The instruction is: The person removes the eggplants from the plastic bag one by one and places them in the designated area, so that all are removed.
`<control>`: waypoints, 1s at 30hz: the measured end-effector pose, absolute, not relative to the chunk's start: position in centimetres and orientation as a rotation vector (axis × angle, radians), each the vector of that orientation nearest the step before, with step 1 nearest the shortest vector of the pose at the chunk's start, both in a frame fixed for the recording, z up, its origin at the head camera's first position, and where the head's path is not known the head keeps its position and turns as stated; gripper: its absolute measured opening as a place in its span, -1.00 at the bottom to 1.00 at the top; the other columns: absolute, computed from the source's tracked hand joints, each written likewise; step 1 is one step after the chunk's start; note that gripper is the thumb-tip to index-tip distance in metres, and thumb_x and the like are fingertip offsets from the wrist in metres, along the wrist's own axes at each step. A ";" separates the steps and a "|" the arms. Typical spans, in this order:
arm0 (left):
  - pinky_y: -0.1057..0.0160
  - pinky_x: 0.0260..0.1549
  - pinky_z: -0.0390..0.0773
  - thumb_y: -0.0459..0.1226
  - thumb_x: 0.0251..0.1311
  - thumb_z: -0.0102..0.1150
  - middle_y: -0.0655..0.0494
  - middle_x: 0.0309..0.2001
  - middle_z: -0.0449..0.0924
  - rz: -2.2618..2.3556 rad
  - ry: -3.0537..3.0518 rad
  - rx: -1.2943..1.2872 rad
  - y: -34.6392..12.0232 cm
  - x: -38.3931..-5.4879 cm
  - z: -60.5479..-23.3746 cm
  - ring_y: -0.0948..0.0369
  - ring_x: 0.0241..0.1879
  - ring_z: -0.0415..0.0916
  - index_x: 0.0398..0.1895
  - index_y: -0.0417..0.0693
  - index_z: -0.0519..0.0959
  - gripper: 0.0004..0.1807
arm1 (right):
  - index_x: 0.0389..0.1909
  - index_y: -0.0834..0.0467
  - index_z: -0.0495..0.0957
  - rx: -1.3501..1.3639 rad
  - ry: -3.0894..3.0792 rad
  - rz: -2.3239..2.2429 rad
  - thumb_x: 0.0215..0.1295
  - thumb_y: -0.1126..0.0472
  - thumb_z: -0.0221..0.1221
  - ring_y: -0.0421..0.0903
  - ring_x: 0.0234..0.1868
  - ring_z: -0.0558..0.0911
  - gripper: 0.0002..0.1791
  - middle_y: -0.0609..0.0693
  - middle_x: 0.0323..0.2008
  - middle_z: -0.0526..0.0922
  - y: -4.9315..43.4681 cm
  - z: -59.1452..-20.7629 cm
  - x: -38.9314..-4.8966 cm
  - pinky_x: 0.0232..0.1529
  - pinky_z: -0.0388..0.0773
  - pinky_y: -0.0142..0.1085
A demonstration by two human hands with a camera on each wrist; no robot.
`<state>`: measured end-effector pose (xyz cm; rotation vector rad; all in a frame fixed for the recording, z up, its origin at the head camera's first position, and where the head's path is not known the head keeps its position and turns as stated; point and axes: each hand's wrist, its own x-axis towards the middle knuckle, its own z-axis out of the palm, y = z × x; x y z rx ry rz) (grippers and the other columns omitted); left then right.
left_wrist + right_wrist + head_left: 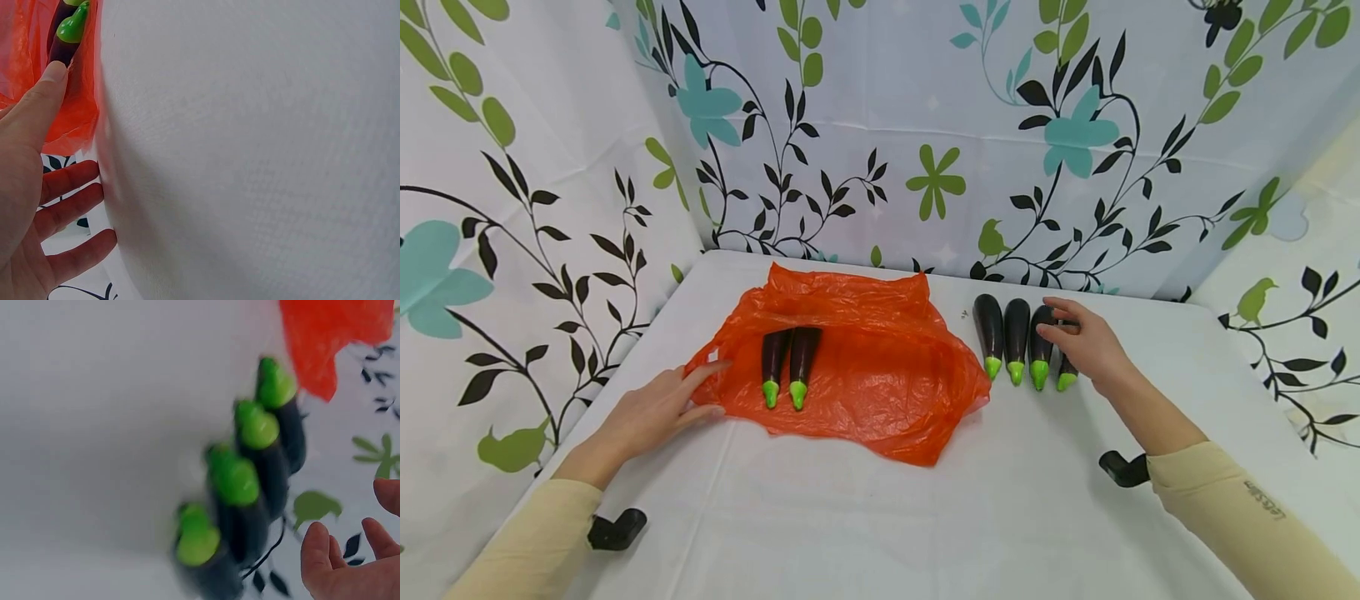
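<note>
An orange plastic bag (880,383) lies spread on the white table, its mouth toward me. Two toy eggplants (802,362) with bright green stem ends rest side by side on it, tops tucked under its upper layer. My left hand (651,412) is at the bag's left edge, fingers spread; in the left wrist view its thumb (47,100) overlaps the bag near an eggplant. To the right of the bag stands a row of several more eggplants (1017,333). My right hand (1093,346) hovers over the row's right end with nothing in its loosely bent fingers, partly hiding the last eggplant (203,550).
A white cloth-covered table (865,525) stretches under everything. Behind and at both sides hang curtains (880,133) printed with leaves, flowers and birds. Black wrist-camera mounts (617,530) stick out from both sleeves.
</note>
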<state>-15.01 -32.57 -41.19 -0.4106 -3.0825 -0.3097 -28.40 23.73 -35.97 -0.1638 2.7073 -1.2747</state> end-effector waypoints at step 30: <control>0.21 -0.58 0.37 0.18 0.16 0.23 0.12 -0.40 0.33 -0.285 -3.076 -0.401 -32.6 -15.0 -41.4 0.16 -0.37 0.33 0.36 0.16 0.26 -0.25 | 0.37 -0.10 0.37 -0.701 2.469 -1.200 0.31 0.05 0.26 -0.05 0.15 0.50 -0.40 -0.11 0.29 0.40 5.4 -35.2 -21.7 -0.05 0.58 -0.17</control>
